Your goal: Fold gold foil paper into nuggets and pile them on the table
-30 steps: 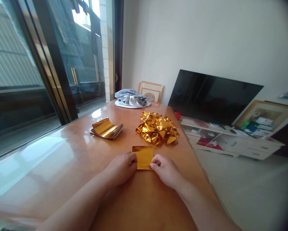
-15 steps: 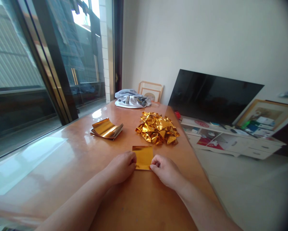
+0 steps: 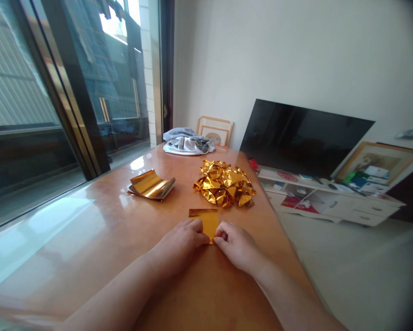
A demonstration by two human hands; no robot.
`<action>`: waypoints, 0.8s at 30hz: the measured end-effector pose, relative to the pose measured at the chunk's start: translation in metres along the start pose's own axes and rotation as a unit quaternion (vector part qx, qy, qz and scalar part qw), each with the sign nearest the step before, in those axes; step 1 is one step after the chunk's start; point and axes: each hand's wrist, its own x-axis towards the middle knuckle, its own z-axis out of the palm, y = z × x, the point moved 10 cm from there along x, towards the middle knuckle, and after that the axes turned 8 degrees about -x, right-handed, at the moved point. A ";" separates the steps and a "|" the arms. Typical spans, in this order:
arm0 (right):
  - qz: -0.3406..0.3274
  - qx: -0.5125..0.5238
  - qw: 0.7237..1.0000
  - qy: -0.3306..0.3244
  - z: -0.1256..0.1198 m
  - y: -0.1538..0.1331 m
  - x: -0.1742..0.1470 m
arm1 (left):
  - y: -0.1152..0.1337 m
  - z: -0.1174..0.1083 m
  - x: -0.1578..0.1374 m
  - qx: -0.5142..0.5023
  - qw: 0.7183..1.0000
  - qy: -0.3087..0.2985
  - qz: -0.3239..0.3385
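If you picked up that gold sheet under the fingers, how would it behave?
The gold sheet is probably light and bendy: the top of the nearby stack of similar sheets visibly curls. Its shine suggests a slippery face. Lying nearly flat on the table, it might be fiddly to lift.

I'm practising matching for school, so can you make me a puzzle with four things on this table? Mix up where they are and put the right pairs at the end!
Things:
1. flat gold sheet
2. stack of gold sheets
3. heap of folded gold pieces
4. bundle of cloth

Places:
A. at the far end of the table, by the picture frames
B. close to the table's right edge
C. on the table's side nearer the window
D. touched by the left hand and right hand

Right pairs: 1-D, 2-C, 3-B, 4-A
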 end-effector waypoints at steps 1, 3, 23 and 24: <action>-0.002 -0.001 1.000 0.000 0.000 -0.001 0.000 | 0.001 0.001 0.000 -0.003 1.000 -0.005 0.004; -0.007 -0.008 1.000 0.001 -0.001 -0.003 -0.001 | 0.002 0.002 0.000 -0.008 1.000 -0.015 0.010; -0.043 -0.273 0.950 -0.149 0.012 -0.042 -0.044 | 0.003 0.002 0.001 0.049 0.999 -0.019 0.008; -0.035 -0.278 0.947 -0.156 0.012 -0.040 -0.045 | 0.003 0.001 0.001 0.055 0.998 -0.019 0.006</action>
